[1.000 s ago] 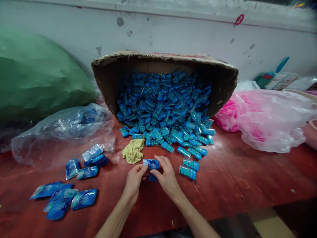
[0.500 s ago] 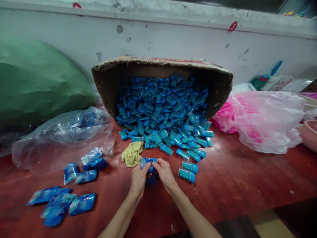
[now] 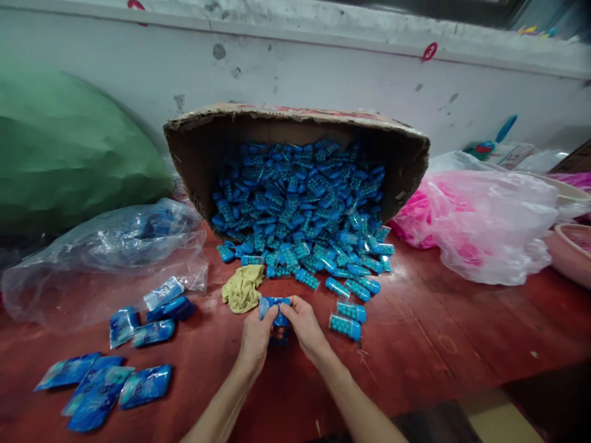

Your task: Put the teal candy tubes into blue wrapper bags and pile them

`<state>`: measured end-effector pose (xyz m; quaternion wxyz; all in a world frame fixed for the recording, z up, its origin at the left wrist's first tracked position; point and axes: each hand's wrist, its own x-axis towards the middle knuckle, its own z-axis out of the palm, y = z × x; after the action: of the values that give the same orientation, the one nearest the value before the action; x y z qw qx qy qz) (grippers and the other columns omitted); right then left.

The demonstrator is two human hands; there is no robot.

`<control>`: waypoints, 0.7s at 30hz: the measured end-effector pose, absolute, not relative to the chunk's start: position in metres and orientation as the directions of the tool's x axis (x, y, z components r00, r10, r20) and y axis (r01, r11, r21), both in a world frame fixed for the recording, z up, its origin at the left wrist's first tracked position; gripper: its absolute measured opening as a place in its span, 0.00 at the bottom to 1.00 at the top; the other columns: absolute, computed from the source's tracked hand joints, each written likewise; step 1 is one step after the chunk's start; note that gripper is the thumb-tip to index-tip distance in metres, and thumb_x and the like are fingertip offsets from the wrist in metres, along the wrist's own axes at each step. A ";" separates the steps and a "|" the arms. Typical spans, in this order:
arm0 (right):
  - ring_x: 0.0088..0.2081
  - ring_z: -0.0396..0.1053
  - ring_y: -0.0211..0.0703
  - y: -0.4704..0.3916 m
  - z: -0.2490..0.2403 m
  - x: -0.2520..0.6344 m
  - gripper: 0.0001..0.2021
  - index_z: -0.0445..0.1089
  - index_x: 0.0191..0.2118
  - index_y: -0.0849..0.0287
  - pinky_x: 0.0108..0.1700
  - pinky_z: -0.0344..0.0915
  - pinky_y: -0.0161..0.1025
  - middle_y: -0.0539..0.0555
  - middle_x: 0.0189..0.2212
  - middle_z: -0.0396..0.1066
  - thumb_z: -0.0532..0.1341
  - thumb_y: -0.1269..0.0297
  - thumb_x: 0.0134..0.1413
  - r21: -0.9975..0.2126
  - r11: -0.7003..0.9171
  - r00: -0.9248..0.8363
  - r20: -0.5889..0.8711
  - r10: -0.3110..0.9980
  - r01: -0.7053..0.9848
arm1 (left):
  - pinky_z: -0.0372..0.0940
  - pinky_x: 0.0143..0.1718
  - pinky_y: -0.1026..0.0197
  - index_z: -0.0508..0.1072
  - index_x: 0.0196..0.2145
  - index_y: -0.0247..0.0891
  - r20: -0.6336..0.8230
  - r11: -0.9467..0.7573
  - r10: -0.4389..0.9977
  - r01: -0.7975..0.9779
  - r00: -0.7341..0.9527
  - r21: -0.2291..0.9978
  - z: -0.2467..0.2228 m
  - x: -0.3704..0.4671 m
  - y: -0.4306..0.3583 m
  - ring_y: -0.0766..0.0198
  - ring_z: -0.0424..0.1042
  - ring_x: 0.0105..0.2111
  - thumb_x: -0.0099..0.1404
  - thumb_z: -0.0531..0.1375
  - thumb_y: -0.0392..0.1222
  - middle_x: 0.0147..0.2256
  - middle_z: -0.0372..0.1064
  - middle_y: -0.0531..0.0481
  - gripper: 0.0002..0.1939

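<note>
Between my two hands is a blue printed plastic pouch [image 3: 277,303], pinched along its upper part and held just above the table. My left hand [image 3: 257,335] grips its left side, and my right hand [image 3: 302,323] grips the right side, thumbs close together. The lower part of the pouch is partly hidden by my fingers. Just beyond my left hand lies a crumpled yellow cloth [image 3: 242,289]. To the right of my right hand lie clear tubes [image 3: 345,326] with blue caps and small blue balls inside.
A cardboard box [image 3: 295,114] on its side spills many such tubes [image 3: 295,197]. Several blue pouches [image 3: 145,386] lie at left beside a clear plastic bag [image 3: 101,246]. A green sack [image 3: 78,154] stands far left; a pink-filled bag [image 3: 494,221] and pink basin [image 3: 570,252] are right.
My fingers have shifted slightly on the pouch, and its upper edge now looks more bent. The whole view has turned a little, moving the table things slightly left.
</note>
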<state>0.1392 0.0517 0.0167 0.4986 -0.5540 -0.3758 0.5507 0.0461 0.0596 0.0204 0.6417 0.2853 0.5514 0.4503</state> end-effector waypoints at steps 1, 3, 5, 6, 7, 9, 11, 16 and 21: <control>0.15 0.57 0.33 0.052 0.017 0.140 0.13 0.57 0.24 0.57 0.17 0.57 0.31 0.43 0.15 0.57 0.55 0.53 0.47 -0.966 -0.224 0.107 -0.238 0.965 -0.128 | 0.57 0.14 0.67 0.66 0.23 0.36 -0.447 0.427 0.894 -0.255 -0.022 0.867 0.018 0.046 0.059 0.70 0.61 0.13 0.42 0.63 0.49 0.13 0.60 0.59 0.16; 0.16 0.56 0.33 0.053 0.015 0.139 0.13 0.56 0.22 0.57 0.17 0.56 0.31 0.43 0.14 0.56 0.55 0.54 0.47 -0.970 -0.220 0.131 -0.233 0.964 -0.105 | 0.57 0.14 0.67 0.66 0.23 0.36 -0.439 0.418 0.898 -0.245 -0.036 0.875 0.015 0.047 0.059 0.70 0.61 0.13 0.42 0.63 0.50 0.14 0.61 0.59 0.15; 0.17 0.55 0.33 0.054 0.011 0.137 0.13 0.55 0.21 0.56 0.18 0.54 0.30 0.43 0.14 0.55 0.55 0.55 0.47 -0.976 -0.206 0.178 -0.216 0.960 -0.076 | 0.57 0.15 0.67 0.66 0.23 0.36 -0.430 0.407 0.902 -0.243 -0.047 0.880 0.013 0.050 0.059 0.70 0.60 0.13 0.44 0.62 0.50 0.14 0.61 0.58 0.15; 0.18 0.55 0.33 0.054 0.009 0.136 0.13 0.55 0.21 0.56 0.18 0.53 0.30 0.43 0.14 0.55 0.55 0.55 0.48 -0.978 -0.198 0.200 -0.206 0.958 -0.062 | 0.57 0.15 0.67 0.66 0.24 0.36 -0.425 0.401 0.904 -0.244 -0.051 0.883 0.013 0.051 0.060 0.71 0.60 0.13 0.44 0.62 0.50 0.15 0.61 0.58 0.15; 0.18 0.55 0.33 0.054 0.008 0.135 0.13 0.55 0.21 0.56 0.18 0.53 0.30 0.43 0.15 0.55 0.54 0.56 0.48 -0.980 -0.191 0.217 -0.197 0.956 -0.049 | 0.57 0.15 0.68 0.66 0.24 0.36 -0.420 0.395 0.906 -0.245 -0.056 0.885 0.013 0.052 0.060 0.71 0.60 0.14 0.44 0.62 0.50 0.15 0.62 0.58 0.15; 0.19 0.55 0.33 0.053 0.005 0.134 0.12 0.55 0.21 0.56 0.19 0.52 0.30 0.43 0.15 0.55 0.53 0.57 0.50 -0.984 -0.178 0.238 -0.179 0.955 -0.024 | 0.57 0.16 0.68 0.67 0.24 0.36 -0.413 0.386 0.908 -0.247 -0.066 0.889 0.014 0.054 0.061 0.71 0.61 0.15 0.44 0.62 0.50 0.17 0.63 0.57 0.15; 0.20 0.55 0.34 0.053 0.006 0.134 0.12 0.55 0.22 0.56 0.20 0.52 0.30 0.43 0.16 0.55 0.52 0.58 0.51 -0.986 -0.166 0.242 -0.162 0.957 -0.001 | 0.57 0.16 0.68 0.67 0.24 0.36 -0.410 0.382 0.909 -0.249 -0.071 0.890 0.016 0.055 0.061 0.71 0.61 0.16 0.45 0.62 0.50 0.17 0.64 0.57 0.15; 0.22 0.56 0.34 0.052 0.017 0.143 0.08 0.58 0.23 0.58 0.24 0.55 0.30 0.44 0.19 0.58 0.55 0.62 0.48 -0.991 -0.133 0.184 -0.127 0.975 0.024 | 0.58 0.15 0.67 0.68 0.25 0.35 -0.434 0.418 0.901 -0.224 -0.025 0.880 0.022 0.050 0.060 0.70 0.61 0.13 0.44 0.62 0.50 0.15 0.63 0.57 0.15; 0.22 0.56 0.33 0.052 0.021 0.148 0.08 0.59 0.22 0.59 0.25 0.56 0.31 0.44 0.18 0.58 0.56 0.63 0.46 -0.990 -0.144 0.148 -0.143 0.978 -0.007 | 0.59 0.17 0.67 0.69 0.24 0.32 -0.426 0.413 0.904 -0.217 -0.015 0.884 0.028 0.042 0.061 0.70 0.62 0.14 0.41 0.65 0.46 0.15 0.65 0.55 0.15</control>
<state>0.1475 0.0516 0.0206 0.4974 -0.5717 -0.4250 0.4951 0.0421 0.0615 0.0284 0.6300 0.3089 0.5566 0.4449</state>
